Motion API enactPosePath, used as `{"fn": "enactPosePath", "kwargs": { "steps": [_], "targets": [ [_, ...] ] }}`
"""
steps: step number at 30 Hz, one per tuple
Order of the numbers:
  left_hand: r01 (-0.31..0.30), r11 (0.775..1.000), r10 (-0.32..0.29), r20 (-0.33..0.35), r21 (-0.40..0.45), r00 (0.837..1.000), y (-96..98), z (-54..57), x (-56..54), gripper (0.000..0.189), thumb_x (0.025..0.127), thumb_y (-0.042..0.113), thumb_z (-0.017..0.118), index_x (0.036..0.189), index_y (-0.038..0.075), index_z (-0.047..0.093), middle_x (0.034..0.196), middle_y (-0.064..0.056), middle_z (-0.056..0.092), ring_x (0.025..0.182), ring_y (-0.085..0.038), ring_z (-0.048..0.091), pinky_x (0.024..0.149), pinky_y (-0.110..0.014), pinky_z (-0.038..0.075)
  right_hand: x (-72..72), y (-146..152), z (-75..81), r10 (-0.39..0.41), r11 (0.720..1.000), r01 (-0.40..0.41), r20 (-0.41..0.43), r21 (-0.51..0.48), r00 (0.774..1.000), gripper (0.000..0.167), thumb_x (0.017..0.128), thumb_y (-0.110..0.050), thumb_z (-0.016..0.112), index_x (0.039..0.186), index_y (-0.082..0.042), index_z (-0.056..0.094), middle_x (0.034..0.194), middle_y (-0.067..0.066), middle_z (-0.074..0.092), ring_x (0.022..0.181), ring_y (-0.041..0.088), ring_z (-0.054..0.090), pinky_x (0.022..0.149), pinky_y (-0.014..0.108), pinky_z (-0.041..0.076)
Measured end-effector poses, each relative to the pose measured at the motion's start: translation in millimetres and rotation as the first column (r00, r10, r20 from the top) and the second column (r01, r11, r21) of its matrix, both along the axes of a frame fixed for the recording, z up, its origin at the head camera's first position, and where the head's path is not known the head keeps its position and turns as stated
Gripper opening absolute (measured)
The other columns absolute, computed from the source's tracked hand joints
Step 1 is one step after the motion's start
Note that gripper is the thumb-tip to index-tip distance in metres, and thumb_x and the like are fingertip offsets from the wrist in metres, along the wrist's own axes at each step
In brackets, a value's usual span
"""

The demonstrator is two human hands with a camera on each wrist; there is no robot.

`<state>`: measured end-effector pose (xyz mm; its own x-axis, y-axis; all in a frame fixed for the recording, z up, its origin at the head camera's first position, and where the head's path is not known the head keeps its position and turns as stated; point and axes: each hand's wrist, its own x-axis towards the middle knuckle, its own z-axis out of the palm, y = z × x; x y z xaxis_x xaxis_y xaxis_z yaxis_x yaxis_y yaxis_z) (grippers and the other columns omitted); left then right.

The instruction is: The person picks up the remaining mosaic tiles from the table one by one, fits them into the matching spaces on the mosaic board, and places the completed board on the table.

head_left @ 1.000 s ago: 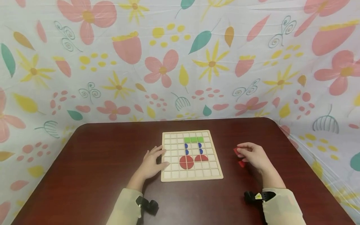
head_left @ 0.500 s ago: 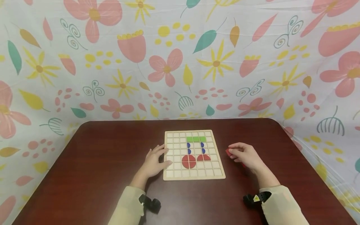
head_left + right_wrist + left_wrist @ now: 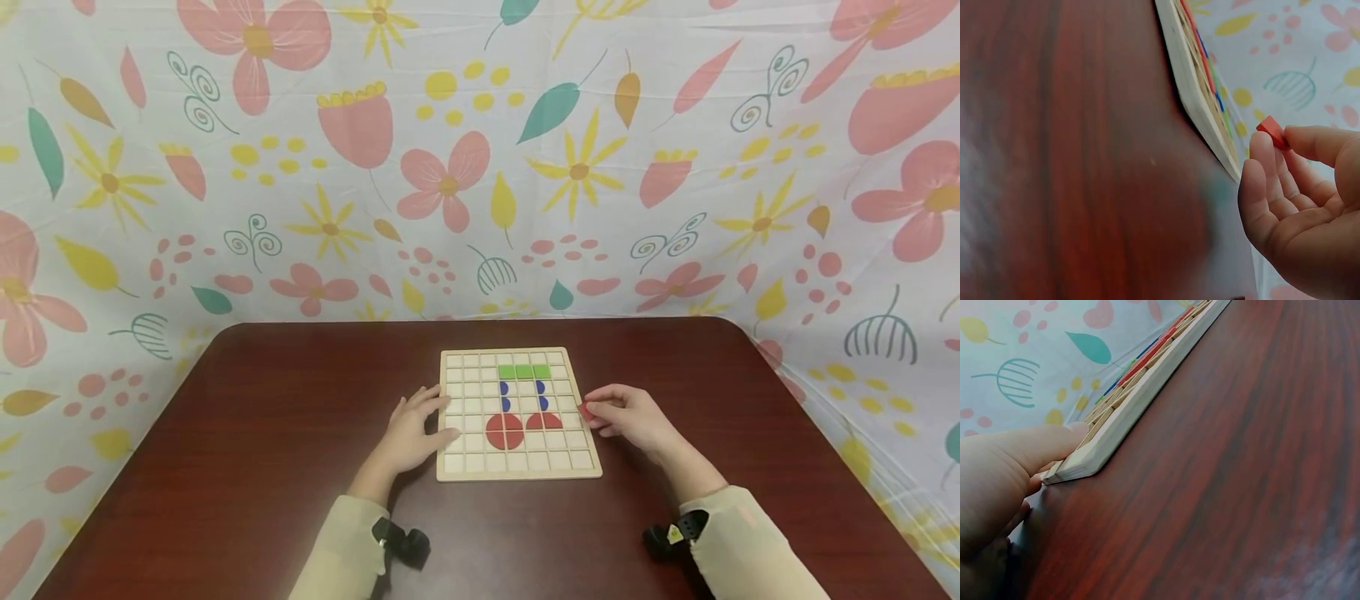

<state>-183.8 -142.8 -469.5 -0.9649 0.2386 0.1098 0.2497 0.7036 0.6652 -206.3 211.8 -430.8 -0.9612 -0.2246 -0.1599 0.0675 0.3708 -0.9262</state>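
A light wooden grid board (image 3: 468,457) lies on the table with green squares (image 3: 524,372), blue half-rounds (image 3: 506,405), a full red circle (image 3: 504,432) and a red half circle (image 3: 545,422) set in its cells. My left hand (image 3: 408,433) rests at the board's left edge, fingers spread. The left wrist view has its thumb (image 3: 1054,442) lying on the rim. Between thumb and fingertips, my right hand (image 3: 633,421) pinches a small red puzzle piece (image 3: 1274,132) beside the board's right edge. Fingers partly cover the piece, so its full outline cannot be told.
The dark red-brown table (image 3: 300,400) extends around the board on all sides. A flower-printed cloth (image 3: 450,250) hangs behind it. Black wrist cameras are strapped to both wrists over light sleeves (image 3: 750,542). A small red bit (image 3: 1239,298) shows at the right wrist view's bottom edge.
My right hand has moved left with the red piece, from the table's right part to the board's edge. A second red piece on the table went out of sight. The left hand has stayed.
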Motion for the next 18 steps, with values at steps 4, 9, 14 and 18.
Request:
{"fn": "enactPosePath", "kwargs": {
  "steps": [4,9,14,18],
  "targets": [
    [0.002,1.000,-0.002,0.005,-0.005,1.000,-0.2,-1.6,-0.3,0.056,0.084,0.032,0.070,0.131,0.005,0.055,0.148,-0.011,0.041,0.142,-0.034,0.027,0.114,-0.059,0.012,1.6,-7,-1.4,0.020,1.000,-0.019,0.013,-0.017,1.000,0.041,0.091,-0.017,0.063,0.118,0.011,0.054,0.098,0.017,0.070,0.079,0.019,0.069,0.068,0.031,0.057],
    [0.002,1.000,-0.002,0.002,-0.003,1.000,-0.6,-0.7,-0.1,0.056,0.084,0.032,0.070,0.131,0.006,0.055,0.148,-0.011,0.042,0.142,-0.034,0.027,0.114,-0.059,0.012,2.8,-13,-1.8,0.051,0.998,-0.050,0.026,-0.035,0.998,0.040,0.090,-0.017,0.063,0.117,0.011,0.053,0.099,0.023,0.070,0.079,0.023,0.070,0.069,0.034,0.058],
    [0.003,1.000,-0.003,-0.002,-0.003,1.000,-0.5,0.3,-0.3,0.055,0.084,0.033,0.069,0.131,0.006,0.056,0.148,-0.010,0.042,0.142,-0.033,0.027,0.115,-0.059,0.011,3.0,-18,-2.2,0.061,0.998,-0.060,0.042,-0.010,0.997,0.038,0.089,-0.018,0.064,0.114,0.010,0.055,0.096,0.022,0.070,0.076,0.022,0.070,0.067,0.033,0.058],
    [0.004,1.000,-0.004,-0.003,-0.006,1.000,-0.4,0.7,-0.1,0.055,0.085,0.033,0.069,0.131,0.007,0.055,0.148,-0.010,0.041,0.143,-0.033,0.026,0.115,-0.059,0.012,3.2,-21,-2.8,0.047,0.999,-0.048,0.050,0.011,0.998,0.033,0.088,-0.017,0.066,0.109,0.007,0.057,0.093,0.018,0.070,0.075,0.021,0.069,0.066,0.033,0.058]
  ]
}}
